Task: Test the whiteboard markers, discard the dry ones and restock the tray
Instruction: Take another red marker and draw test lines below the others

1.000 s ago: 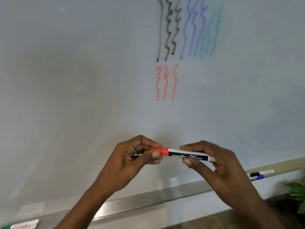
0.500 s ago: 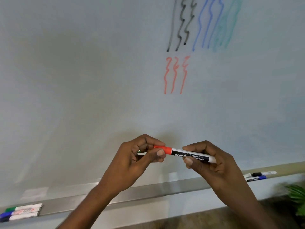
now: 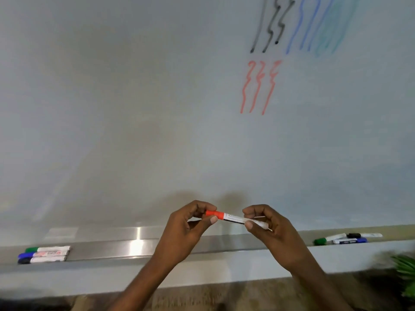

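Note:
I hold a red-capped whiteboard marker [image 3: 233, 217] level in front of the whiteboard [image 3: 134, 108]. My left hand [image 3: 186, 230] pinches the red cap end between thumb and fingers. My right hand [image 3: 269, 230] pinches the white barrel end. Red squiggles [image 3: 258, 88] sit on the board below black, blue and green test lines [image 3: 298, 25]. Three capped markers [image 3: 45, 254], green, blue and black, lie at the left of the metal tray [image 3: 139, 245]. Another three markers [image 3: 345, 239] lie at the tray's right end.
A wall ledge [image 3: 224, 270] runs below the tray. Green plant leaves [image 3: 406, 270] show at the lower right corner. A brown surface [image 3: 224, 297] lies below the ledge.
The view has tilted down and left, bringing the left group of markers and more of the tray into sight. Both hands keep their pinch on the red marker, which has rotated slightly.

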